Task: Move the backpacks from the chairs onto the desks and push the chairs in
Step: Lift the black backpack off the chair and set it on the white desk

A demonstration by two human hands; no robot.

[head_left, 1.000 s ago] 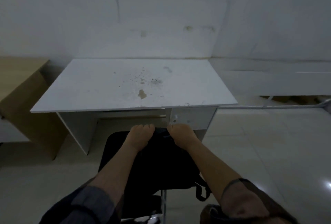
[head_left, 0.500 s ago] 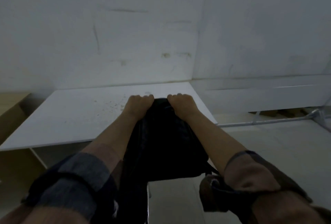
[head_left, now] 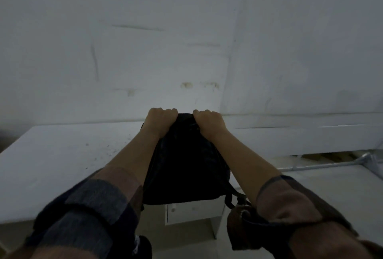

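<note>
A black backpack (head_left: pixel 184 161) hangs in the air in front of me, over the right part of the white desk (head_left: pixel 51 167). My left hand (head_left: pixel 160 119) and my right hand (head_left: pixel 208 121) both grip its top edge, fists closed on the fabric. A strap (head_left: pixel 233 194) dangles from its lower right corner. The bag's bottom sits near the desk's front edge; I cannot tell whether it touches the top. A dark piece of the chair (head_left: pixel 143 246) shows at the bottom, mostly hidden by my arms.
A white wall (head_left: pixel 145 51) rises right behind the desk. The desk's drawer front (head_left: pixel 192 213) shows under the bag. To the right, a grey metal bar (head_left: pixel 321 166) runs across a pale floor below low white panels.
Both hands have lifted the backpack off the chair seat, up and forward over the desk. The view has tilted upward, so the chair has dropped almost out of sight.
</note>
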